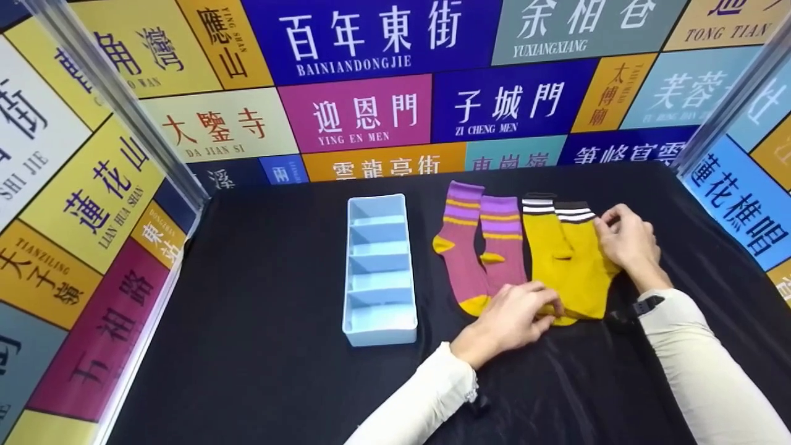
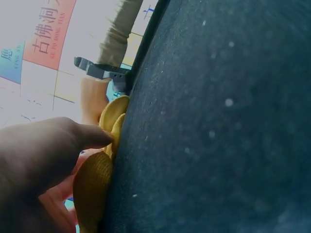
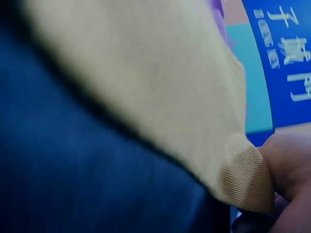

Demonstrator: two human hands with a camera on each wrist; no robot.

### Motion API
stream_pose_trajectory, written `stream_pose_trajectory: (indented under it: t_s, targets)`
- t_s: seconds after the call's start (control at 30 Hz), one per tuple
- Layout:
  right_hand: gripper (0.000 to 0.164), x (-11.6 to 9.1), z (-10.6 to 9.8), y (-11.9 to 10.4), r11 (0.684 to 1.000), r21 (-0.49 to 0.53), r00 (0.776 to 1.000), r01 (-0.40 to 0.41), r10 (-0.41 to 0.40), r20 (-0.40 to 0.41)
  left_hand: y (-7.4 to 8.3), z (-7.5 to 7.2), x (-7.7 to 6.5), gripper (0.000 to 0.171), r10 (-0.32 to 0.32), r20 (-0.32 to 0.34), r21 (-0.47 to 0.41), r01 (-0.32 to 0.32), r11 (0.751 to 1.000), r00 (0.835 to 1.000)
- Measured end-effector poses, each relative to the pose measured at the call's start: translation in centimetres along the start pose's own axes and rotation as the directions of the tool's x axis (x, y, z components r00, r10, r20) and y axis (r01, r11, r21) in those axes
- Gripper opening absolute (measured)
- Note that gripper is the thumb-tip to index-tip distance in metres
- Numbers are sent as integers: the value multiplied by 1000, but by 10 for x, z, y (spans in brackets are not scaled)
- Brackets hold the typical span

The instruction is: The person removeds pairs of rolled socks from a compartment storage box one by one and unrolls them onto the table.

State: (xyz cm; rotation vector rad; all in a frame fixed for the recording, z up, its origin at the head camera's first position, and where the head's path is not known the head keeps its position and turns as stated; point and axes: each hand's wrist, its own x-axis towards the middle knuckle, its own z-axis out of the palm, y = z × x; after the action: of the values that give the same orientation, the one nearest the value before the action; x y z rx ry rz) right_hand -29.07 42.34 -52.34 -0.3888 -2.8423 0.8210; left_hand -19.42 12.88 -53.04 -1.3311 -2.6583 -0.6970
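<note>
A pair of yellow socks (image 1: 578,266) with black-and-white striped cuffs lies overlapped on the black cloth. My left hand (image 1: 518,315) is at their toe end; in the left wrist view its thumb (image 2: 92,137) meets the yellow toe edge, with fingers on the far side. My right hand (image 1: 629,240) pinches the outer edge of the right yellow sock below the cuff. In the right wrist view, fingers grip the ribbed corner of the sock (image 3: 245,177). Just left lies a pair of pink-purple socks (image 1: 466,259) with yellow heels, one toe close by my left hand.
A light blue box (image 1: 380,339) with several compartments stands left of the socks on the black cloth (image 1: 266,296). Printed panels (image 1: 364,111) with street names rise behind and at both sides.
</note>
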Motion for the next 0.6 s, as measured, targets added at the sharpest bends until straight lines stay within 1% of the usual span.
stream_pose_trajectory:
  t_s: [0.07,0.13,0.27,0.37,0.47,0.6]
  targets:
    - [41,-1,-3,9,1000,4,1000,-18,18,8,1,1,-1,19,-8,25,1,8,1000,1000]
    - [42,-1,-5,15,1000,15,1000,-10,10,5,3,2,0,23,-20,46,2,20,1000,999]
    - [43,-3,-6,14,997,54,999,54,-54,-1,5,2,0,37,-83,64,-46,86,995,995]
    - [50,-5,-6,11,993,80,995,87,-90,31,8,0,0,49,-116,75,-77,121,990,990]
    - [57,-9,-5,9,992,89,993,92,-98,71,11,0,-1,52,-102,103,-47,108,993,989]
    - [57,-12,-7,9,992,91,993,89,-96,75,16,0,-1,44,-77,132,25,74,997,988]
